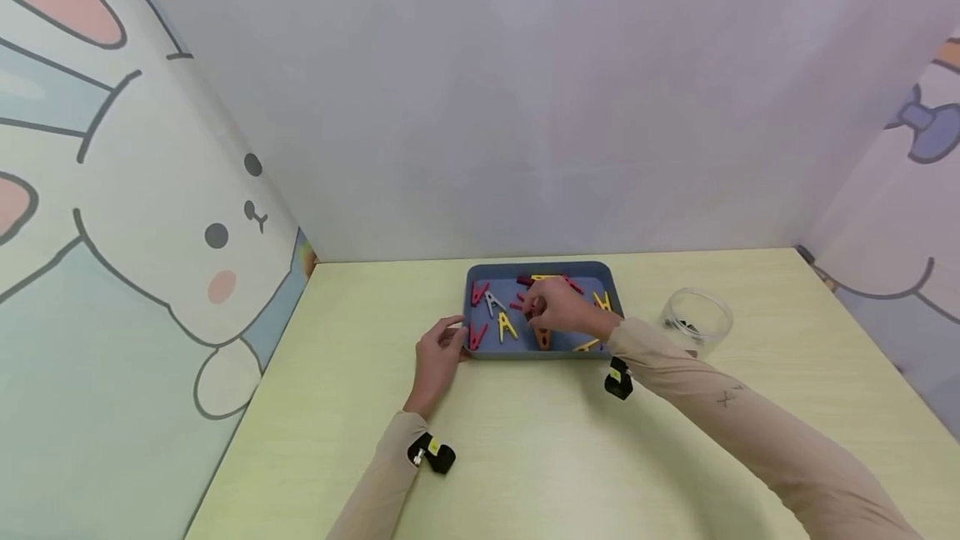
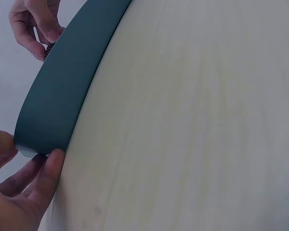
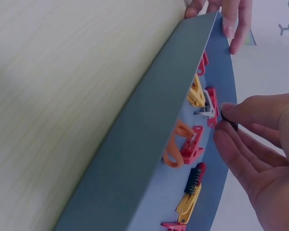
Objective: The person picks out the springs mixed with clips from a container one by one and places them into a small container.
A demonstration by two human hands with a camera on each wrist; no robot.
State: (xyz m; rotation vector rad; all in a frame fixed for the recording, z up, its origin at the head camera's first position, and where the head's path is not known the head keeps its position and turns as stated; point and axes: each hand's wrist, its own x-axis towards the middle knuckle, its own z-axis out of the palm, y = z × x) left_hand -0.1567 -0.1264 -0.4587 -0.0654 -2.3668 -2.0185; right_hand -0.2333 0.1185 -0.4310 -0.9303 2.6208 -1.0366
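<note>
A blue-grey tray (image 1: 547, 355) holds red, yellow, white and orange spring clips. My right hand (image 1: 558, 307) is above its middle, pinching a small black ribbed piece (image 3: 229, 121) between thumb and fingertips. Under that hand lie an orange clip (image 3: 176, 144) and a red clip (image 3: 193, 144). Closer in the right wrist view is a black-and-red ribbed piece (image 3: 196, 178) beside a yellow clip (image 3: 188, 204). My left hand (image 1: 437, 357) is at the tray's near left corner, its loosely extended fingers and thumb (image 2: 53, 161) touching the outside walls.
To the right of the tray stands a clear round container (image 1: 697, 319) with a few small dark pieces inside. The pale wooden table (image 1: 525, 440) meets a plain wall (image 1: 510, 107) at the back. Cartoon-printed walls (image 1: 172, 273) border both sides.
</note>
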